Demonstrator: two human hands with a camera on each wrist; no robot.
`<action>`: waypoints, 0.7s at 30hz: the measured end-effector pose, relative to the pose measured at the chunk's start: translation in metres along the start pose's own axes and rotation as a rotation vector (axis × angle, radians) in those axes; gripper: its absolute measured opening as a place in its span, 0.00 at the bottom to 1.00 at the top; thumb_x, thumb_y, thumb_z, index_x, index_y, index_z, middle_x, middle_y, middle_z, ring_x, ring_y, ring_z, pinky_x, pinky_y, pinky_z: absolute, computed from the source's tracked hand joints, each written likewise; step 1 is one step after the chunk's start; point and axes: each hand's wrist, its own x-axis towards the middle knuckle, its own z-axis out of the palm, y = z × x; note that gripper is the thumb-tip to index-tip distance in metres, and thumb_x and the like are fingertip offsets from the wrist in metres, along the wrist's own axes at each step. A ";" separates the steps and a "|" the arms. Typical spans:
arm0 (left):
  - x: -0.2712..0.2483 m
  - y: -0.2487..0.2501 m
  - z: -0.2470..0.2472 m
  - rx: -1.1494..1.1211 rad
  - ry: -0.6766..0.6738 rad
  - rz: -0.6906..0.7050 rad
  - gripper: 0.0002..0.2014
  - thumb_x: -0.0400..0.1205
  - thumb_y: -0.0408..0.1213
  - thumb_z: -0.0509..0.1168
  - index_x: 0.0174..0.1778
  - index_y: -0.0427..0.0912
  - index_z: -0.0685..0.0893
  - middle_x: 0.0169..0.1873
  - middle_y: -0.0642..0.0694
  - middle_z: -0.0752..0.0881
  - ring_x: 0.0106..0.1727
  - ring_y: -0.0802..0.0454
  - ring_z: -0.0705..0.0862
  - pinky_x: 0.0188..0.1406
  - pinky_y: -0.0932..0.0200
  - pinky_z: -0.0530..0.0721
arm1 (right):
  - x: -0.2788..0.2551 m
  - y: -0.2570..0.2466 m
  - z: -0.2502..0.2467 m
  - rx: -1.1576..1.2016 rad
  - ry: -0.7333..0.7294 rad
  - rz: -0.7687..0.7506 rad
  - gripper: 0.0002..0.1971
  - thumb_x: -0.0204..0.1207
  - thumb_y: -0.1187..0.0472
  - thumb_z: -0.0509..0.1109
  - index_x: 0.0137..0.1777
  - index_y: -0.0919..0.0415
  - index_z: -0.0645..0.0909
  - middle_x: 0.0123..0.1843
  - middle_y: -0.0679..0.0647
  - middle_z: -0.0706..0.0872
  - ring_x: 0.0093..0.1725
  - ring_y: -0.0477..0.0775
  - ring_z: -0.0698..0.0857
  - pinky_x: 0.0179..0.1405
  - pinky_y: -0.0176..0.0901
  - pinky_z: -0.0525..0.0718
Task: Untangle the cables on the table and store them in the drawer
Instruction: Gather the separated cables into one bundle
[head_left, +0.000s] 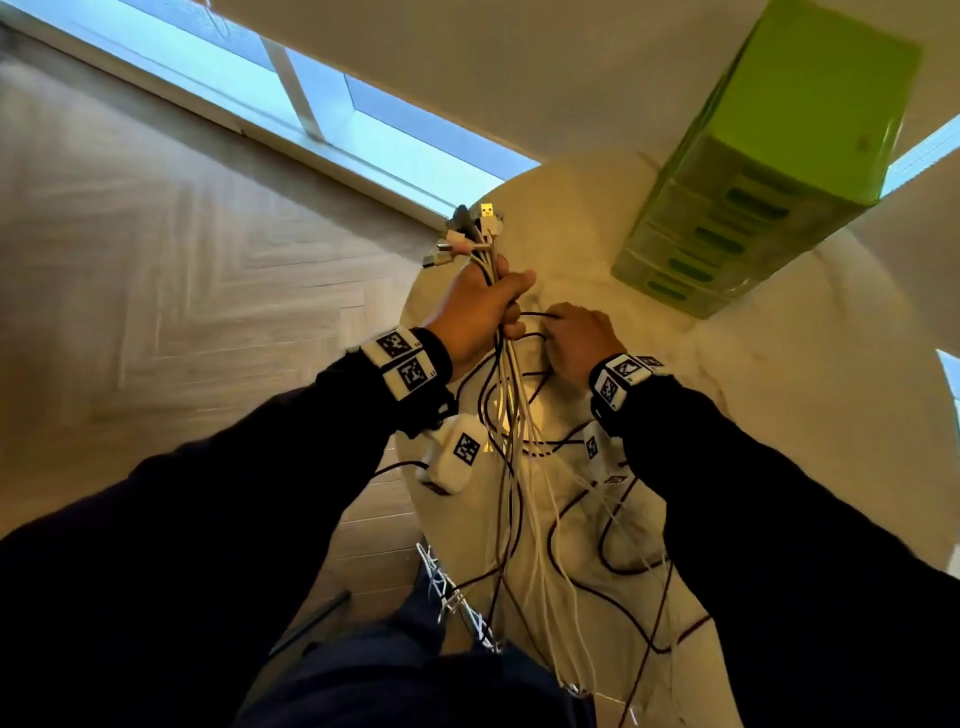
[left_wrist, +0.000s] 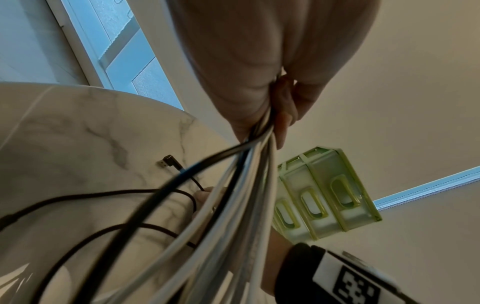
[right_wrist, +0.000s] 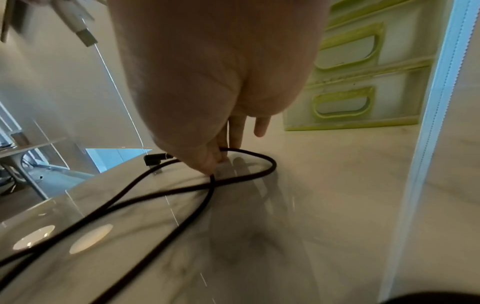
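Observation:
My left hand (head_left: 485, 306) grips a bundle of white and dark cables (head_left: 511, 415) above the round marble table (head_left: 779, 441); their USB plugs (head_left: 480, 228) stick out past the fist. In the left wrist view the fingers (left_wrist: 283, 123) wrap the cable bundle (left_wrist: 233, 195). My right hand (head_left: 582, 338) is low on the table, just right of the left. It pinches a loop of black cable (right_wrist: 241, 176) between thumb and fingers (right_wrist: 213, 162); its angled black plug (right_wrist: 155, 159) lies on the tabletop (right_wrist: 337, 195). The green drawer unit (head_left: 737, 192) stands at the far right with all drawers closed.
Loose cable lengths (head_left: 597, 561) trail across the table towards me and over its near edge. A white wire rack (head_left: 452, 597) sits below the table edge by my legs. Herringbone wood floor (head_left: 182, 260) lies to the left, windows behind the table.

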 end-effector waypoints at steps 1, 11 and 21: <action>0.002 0.000 0.002 0.004 -0.007 -0.002 0.19 0.88 0.28 0.62 0.36 0.49 0.64 0.26 0.49 0.61 0.21 0.56 0.64 0.23 0.61 0.67 | -0.001 0.004 -0.002 0.038 0.014 0.003 0.14 0.79 0.63 0.63 0.61 0.60 0.85 0.68 0.59 0.80 0.64 0.65 0.81 0.63 0.55 0.77; 0.012 -0.011 0.027 0.033 -0.026 -0.001 0.18 0.80 0.35 0.73 0.43 0.47 0.66 0.28 0.52 0.66 0.24 0.58 0.68 0.26 0.59 0.71 | -0.079 0.004 -0.075 1.004 0.592 0.123 0.13 0.85 0.72 0.62 0.60 0.65 0.87 0.59 0.57 0.86 0.46 0.48 0.89 0.42 0.42 0.90; -0.015 -0.017 0.075 0.136 -0.178 0.129 0.20 0.83 0.57 0.68 0.48 0.43 0.73 0.28 0.51 0.74 0.28 0.54 0.72 0.24 0.60 0.71 | -0.141 -0.018 -0.071 0.777 0.732 -0.100 0.13 0.81 0.74 0.67 0.60 0.64 0.88 0.58 0.54 0.88 0.48 0.49 0.88 0.46 0.44 0.89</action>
